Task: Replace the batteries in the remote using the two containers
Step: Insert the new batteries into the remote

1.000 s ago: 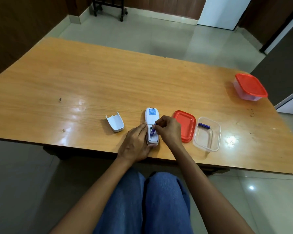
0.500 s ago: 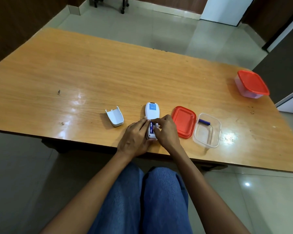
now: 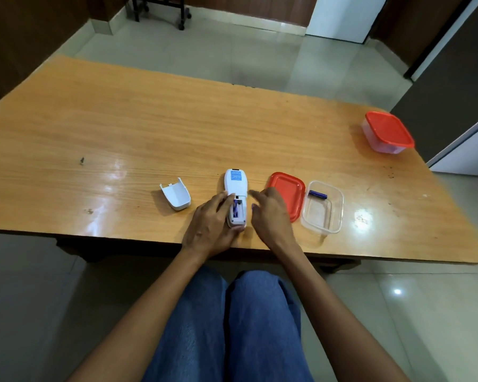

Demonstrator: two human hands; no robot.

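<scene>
a glossy wooden desk (image 3: 122,139) on a tiled floor holds a white plastic remote (image 3: 235,195) lying face down near the front edge, its detached white back cover (image 3: 176,193) to the left. the left hand (image 3: 210,224) grips the remote's lower end; one purple battery (image 3: 235,208) sits in the open compartment, the slot beside it looks empty. the right hand (image 3: 271,216) hovers open and empty just right of the remote, so roughly half remains: a second purple battery (image 3: 317,194) waits in the clear lidless tub (image 3: 323,230) beside its red lid (image 3: 286,194), while a red-lidded closed tub (image 3: 388,132) sits far right.

left hand (image 3: 209,226) gripping remote (image 3: 235,198), right hand (image 3: 271,216) seemingly empty

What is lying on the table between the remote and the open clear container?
The loose red lid, flat beside the open clear container; the empty right hand hovers partly over it, right of the remote. Head view.
</scene>
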